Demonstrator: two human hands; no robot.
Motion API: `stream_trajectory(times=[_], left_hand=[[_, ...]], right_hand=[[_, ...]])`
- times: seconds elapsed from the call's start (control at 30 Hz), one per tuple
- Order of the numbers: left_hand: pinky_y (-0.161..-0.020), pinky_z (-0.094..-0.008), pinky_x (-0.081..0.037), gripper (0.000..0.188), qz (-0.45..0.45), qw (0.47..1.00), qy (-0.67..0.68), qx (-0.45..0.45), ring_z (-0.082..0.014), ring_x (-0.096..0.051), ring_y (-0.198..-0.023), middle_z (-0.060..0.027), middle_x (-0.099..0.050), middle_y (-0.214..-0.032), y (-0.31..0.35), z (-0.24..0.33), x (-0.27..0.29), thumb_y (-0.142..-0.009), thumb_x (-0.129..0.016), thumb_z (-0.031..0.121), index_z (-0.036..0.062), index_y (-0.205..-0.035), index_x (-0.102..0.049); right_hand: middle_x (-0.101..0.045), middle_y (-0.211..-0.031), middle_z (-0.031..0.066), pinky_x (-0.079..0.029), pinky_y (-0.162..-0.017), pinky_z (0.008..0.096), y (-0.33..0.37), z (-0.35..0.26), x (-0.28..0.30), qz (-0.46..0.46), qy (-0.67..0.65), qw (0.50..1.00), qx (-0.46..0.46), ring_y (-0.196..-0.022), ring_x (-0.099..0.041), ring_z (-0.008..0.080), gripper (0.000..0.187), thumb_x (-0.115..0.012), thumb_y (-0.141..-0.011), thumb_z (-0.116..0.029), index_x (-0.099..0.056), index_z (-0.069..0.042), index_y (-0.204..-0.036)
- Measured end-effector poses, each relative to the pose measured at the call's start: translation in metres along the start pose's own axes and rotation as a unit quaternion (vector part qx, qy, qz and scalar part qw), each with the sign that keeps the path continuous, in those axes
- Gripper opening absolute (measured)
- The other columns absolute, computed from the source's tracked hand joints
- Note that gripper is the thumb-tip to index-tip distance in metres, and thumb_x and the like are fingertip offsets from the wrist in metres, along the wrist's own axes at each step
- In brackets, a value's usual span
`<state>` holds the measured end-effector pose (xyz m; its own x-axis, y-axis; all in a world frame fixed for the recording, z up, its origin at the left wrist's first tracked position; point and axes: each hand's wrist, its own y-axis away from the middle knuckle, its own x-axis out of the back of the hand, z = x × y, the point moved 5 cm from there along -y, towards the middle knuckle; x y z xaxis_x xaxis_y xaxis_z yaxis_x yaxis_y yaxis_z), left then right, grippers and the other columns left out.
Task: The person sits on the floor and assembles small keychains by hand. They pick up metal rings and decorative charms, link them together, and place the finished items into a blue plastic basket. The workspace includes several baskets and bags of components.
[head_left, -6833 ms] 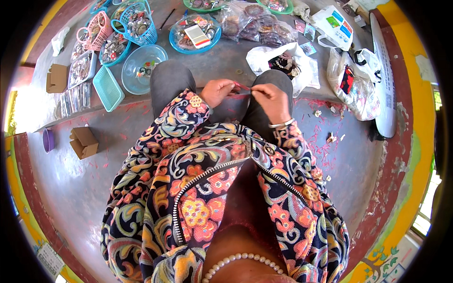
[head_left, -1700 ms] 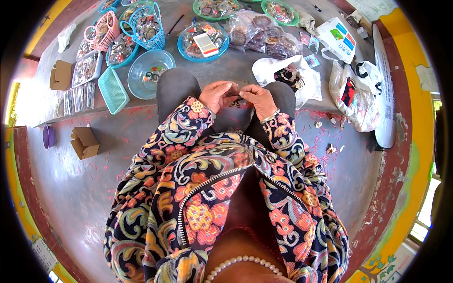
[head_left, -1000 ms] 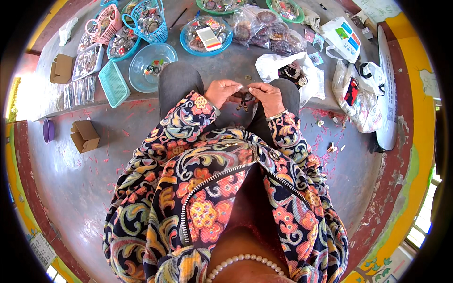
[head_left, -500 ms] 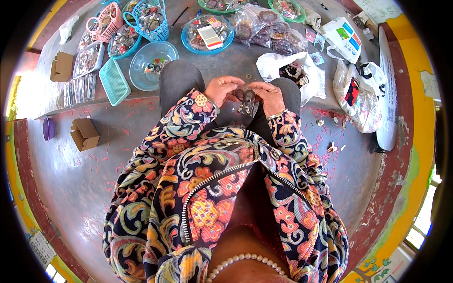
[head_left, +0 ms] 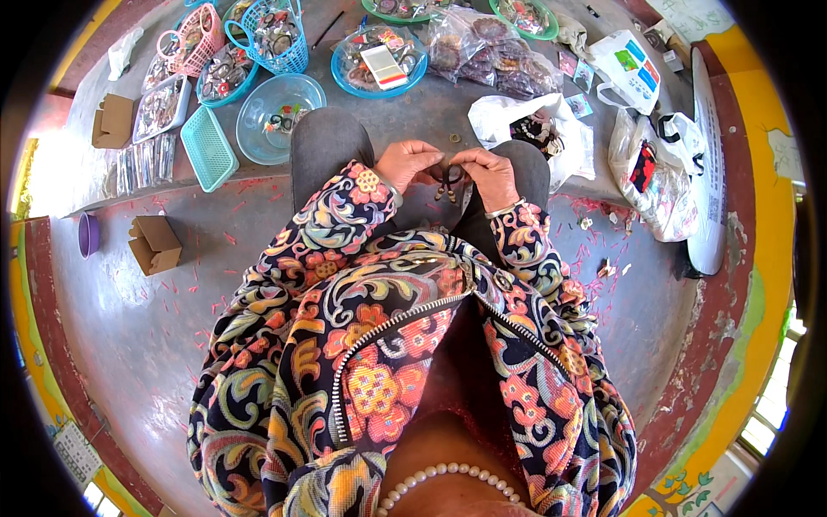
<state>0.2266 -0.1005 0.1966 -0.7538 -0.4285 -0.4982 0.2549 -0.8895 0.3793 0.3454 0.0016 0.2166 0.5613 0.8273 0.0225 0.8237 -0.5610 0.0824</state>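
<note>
Over my lap, a small clear plastic bag (head_left: 454,207) hangs between my hands, with dark looped bands ending in pale beads (head_left: 445,193) in it. My left hand (head_left: 407,164) pinches the bag's top edge from the left. From the right, my right hand (head_left: 489,179) grips the same edge between thumb and fingers. Both hands are closed, their fingertips close together above the bands. I cannot make out exactly what the bands are. A small ring (head_left: 455,138) lies on the grey surface just beyond my fingers.
Ahead stand a blue basin (head_left: 280,151), a blue tray with a white box (head_left: 383,69), a teal basket (head_left: 209,151) and filled clear bags (head_left: 491,56). White plastic bags (head_left: 560,142) lie right. An open cardboard box (head_left: 155,246) and a purple cup (head_left: 89,234) sit left.
The bands in the bag have shifted and show as a narrower dark shape between my fingers. My hands have hardly moved and keep their hold on the bag's top.
</note>
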Motion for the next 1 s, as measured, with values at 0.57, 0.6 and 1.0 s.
stream_trajectory(times=[0.57, 0.6, 1.0], left_hand=[[-0.044, -0.0186, -0.044, 0.017, -0.016, 0.984, -0.157, -0.083, -0.008, -0.055, -0.051, -0.0046, -0.061, -0.067, 0.007, 0.009, -0.008, -0.084, -0.055, 0.015, -0.0006, -0.086, -0.06], [-0.043, -0.0184, -0.043, 0.017, -0.018, 0.985, -0.149, -0.084, -0.0076, -0.055, -0.05, -0.0044, -0.061, -0.067, 0.006, 0.009, -0.007, -0.084, -0.055, 0.016, -0.0005, -0.085, -0.06], [-0.036, -0.0183, -0.033, 0.022, 0.003, 0.979, -0.197, -0.051, -0.0046, -0.043, -0.038, -0.0011, -0.056, -0.06, 0.003, 0.011, 0.003, -0.086, -0.053, 0.021, 0.001, -0.082, -0.06]], right_hand=[[-0.055, -0.065, -0.0028, -0.036, -0.051, 0.016, -0.003, 0.004, -0.009, -0.001, -0.057, 0.993, -0.101, -0.057, -0.047, 0.0024, 0.012, -0.067, -0.075, -0.011, -0.062, -0.001, -0.077], [-0.056, -0.065, -0.0027, -0.036, -0.051, 0.016, -0.003, 0.004, -0.009, 0.001, -0.064, 0.993, -0.099, -0.056, -0.047, 0.0022, 0.012, -0.067, -0.075, -0.011, -0.062, 0.0, -0.077], [-0.061, -0.067, 0.0044, -0.043, -0.055, 0.0193, -0.002, 0.005, -0.002, 0.001, -0.073, 0.991, -0.112, -0.059, -0.055, 0.0086, 0.011, -0.061, -0.078, -0.007, -0.062, 0.003, -0.08]])
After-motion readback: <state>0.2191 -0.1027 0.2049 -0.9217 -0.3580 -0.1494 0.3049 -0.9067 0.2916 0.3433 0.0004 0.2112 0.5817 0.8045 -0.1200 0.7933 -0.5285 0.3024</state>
